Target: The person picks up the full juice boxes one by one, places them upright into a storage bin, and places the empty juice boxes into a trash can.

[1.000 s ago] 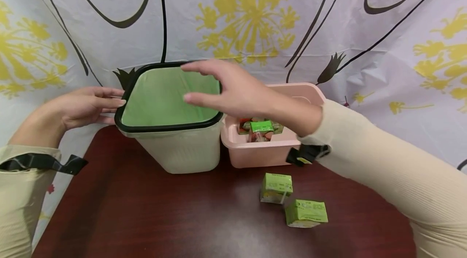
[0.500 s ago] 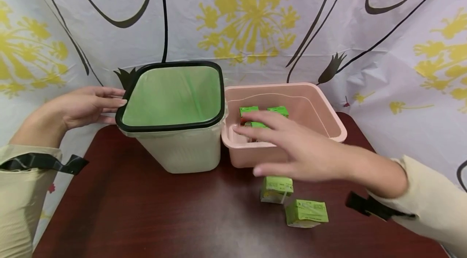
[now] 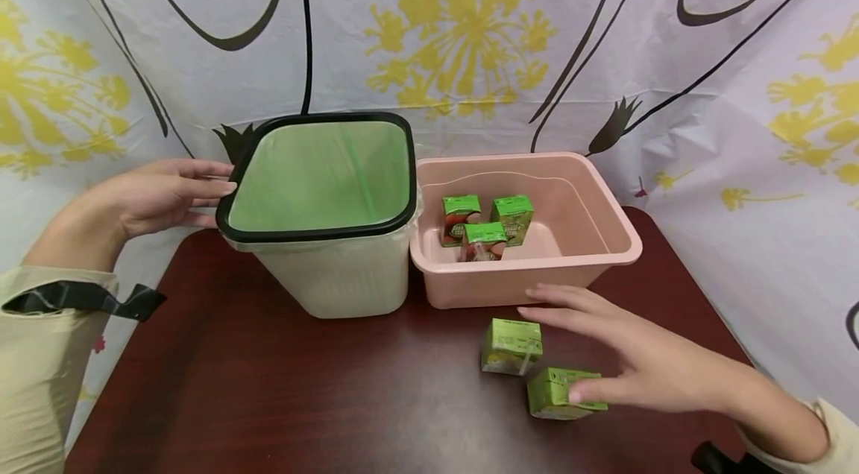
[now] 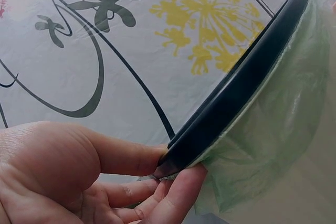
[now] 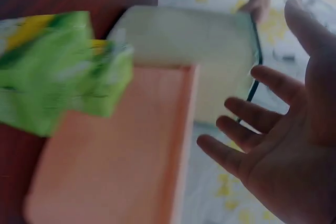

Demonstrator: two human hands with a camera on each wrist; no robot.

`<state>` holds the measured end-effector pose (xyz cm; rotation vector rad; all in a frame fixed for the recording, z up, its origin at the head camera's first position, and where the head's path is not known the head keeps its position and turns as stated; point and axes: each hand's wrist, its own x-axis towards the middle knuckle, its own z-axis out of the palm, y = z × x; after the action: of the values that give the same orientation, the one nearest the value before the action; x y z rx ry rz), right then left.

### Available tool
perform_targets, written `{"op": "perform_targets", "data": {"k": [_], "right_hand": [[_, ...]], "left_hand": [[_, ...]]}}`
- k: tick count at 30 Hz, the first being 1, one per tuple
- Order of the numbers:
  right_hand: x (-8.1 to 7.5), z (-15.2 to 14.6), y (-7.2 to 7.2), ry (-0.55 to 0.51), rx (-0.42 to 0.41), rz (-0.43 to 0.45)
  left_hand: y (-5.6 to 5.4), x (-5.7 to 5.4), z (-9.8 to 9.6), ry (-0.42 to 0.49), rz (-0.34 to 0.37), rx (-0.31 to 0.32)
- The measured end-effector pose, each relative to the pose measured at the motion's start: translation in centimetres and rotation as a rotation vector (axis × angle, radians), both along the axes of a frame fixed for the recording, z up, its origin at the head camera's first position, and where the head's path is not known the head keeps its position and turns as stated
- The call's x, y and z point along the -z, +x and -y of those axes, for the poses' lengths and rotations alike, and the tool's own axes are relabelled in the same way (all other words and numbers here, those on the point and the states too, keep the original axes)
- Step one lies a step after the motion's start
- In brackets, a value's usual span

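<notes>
My left hand (image 3: 144,200) pinches the black rim of a pale waste bin (image 3: 335,280) at its left side. Close up in the left wrist view, thumb and fingers grip the black rim (image 4: 236,90) with the green bag liner (image 4: 286,124) under it. My right hand (image 3: 647,361), fingers spread and holding nothing, hovers above two green juice boxes on the table. Its thumb overlaps the nearer juice box (image 3: 552,393) in the head view; the other juice box (image 3: 513,343) stands just left of the fingers. In the right wrist view the palm and spread fingers (image 5: 231,157) show bare.
Right of the bin sits a pink plastic basin (image 3: 570,228), holding 3 green-topped drink boxes (image 3: 513,217). Both containers stand at the back of the dark red wooden table (image 3: 302,384). A patterned white curtain (image 3: 604,49) hangs right behind them.
My right hand has drawn back from over the bin, passing the basin, down and right to the juice boxes on the table. The left hand keeps its place on the rim.
</notes>
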<state>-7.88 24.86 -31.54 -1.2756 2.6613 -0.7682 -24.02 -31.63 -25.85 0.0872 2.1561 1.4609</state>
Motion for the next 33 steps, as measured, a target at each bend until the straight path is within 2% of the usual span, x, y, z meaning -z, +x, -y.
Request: {"op": "perform_targets", "data": {"k": [7,15,22,29,33], "right_hand": [[5.6,-3.9,0.7,-0.218,-0.010,0.024],[10.0,-5.3,1.4,-0.296,0.034,0.137],[12.1,-4.9,1.8,-0.272,0.138,0.295],[13.3,-4.3,1.8,-0.272,0.184,0.319],[13.7,-4.1,1.8,-0.294,0.149,0.336]], "left_hand": [[-0.1,-0.1,0.0,0.010,0.000,-0.007],[0.0,-0.1,0.3,0.022,0.004,-0.022],[0.1,0.1,0.3,0.032,0.009,-0.034],[0.2,0.2,0.2,0.034,0.006,-0.031],[0.2,0.1,0.1,0.040,0.006,-0.030]]}}
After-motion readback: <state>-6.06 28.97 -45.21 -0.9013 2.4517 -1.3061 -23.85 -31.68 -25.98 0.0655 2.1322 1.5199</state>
